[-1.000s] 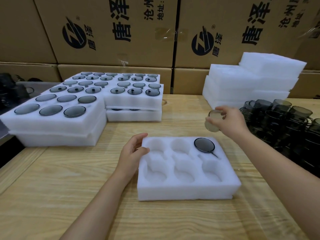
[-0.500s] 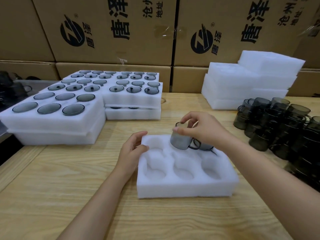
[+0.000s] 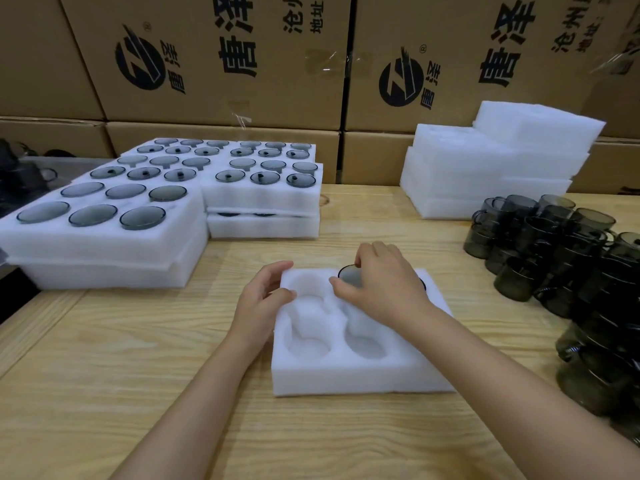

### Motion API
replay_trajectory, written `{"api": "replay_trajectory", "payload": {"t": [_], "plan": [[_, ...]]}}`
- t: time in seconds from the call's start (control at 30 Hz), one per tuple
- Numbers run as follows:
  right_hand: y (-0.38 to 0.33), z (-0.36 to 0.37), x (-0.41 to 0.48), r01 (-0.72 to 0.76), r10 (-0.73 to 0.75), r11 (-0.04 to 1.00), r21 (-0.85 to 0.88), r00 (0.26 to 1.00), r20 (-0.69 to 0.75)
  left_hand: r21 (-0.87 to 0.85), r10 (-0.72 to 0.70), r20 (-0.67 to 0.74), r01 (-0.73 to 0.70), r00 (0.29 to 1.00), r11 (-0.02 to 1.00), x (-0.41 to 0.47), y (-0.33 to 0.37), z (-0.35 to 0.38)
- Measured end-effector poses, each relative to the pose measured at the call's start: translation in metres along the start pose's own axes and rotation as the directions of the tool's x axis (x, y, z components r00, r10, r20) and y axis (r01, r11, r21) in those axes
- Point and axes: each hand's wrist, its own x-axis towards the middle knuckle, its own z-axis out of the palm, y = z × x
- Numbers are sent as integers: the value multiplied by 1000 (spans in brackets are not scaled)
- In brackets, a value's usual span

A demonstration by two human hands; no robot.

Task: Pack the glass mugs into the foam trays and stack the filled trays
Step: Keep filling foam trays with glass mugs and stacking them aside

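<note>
A white foam tray (image 3: 346, 379) with round pockets lies on the wooden table in front of me. My right hand (image 3: 384, 289) pinches the rim of a smoky glass mug (image 3: 348, 275) that sits low in the tray's back middle pocket. The hand hides most of the mug in the back right pocket. My left hand (image 3: 263, 299) holds the tray's back left corner, thumb on top. Loose grey mugs (image 3: 554, 244) crowd the table at the right.
Filled foam trays (image 3: 104, 237) are stacked at the left and behind (image 3: 263, 199). A pile of unfilled foam trays (image 3: 485, 168) stands at the back right. Printed cardboard boxes (image 3: 225, 64) wall off the back. Bare table (image 3: 138, 375) lies at the front left.
My right hand brought a mug from the pile at the right over the tray and lowered it into the back middle pocket. My left hand stayed on the tray's corner.
</note>
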Motion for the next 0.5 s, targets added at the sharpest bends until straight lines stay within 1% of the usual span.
{"api": "replay_trajectory", "payload": {"t": [0.07,0.1,0.13,0.2,0.27,0.3,0.43,0.5], "plan": [[1,4,0,26,-26,998,-61,1000,8,2,1,0,-1,1000,1000,0,0,0],[1,6,1,59,-57,997,-54,998,36,5,3,-1,-3,1000,1000,0,1,0],[1,7,3,110,-106,994,-29,990,96,10,3,-2,-3,1000,1000,-1,0,-1],[-1,10,5,208,-201,978,3,940,274,14,7,-2,-7,1000,1000,0,0,-1],[-1,13,9,222,-200,975,-5,888,413,18,9,1,-9,1000,1000,0,-1,-1],[-1,14,11,205,-182,979,-4,878,443,19,9,2,-9,1000,1000,0,-1,-2],[0,15,10,166,-150,986,2,883,445,17,7,14,-7,1000,1000,1,-3,-4],[-1,12,9,161,-167,986,50,884,437,8,10,15,-11,1000,1000,2,-4,-4]]}}
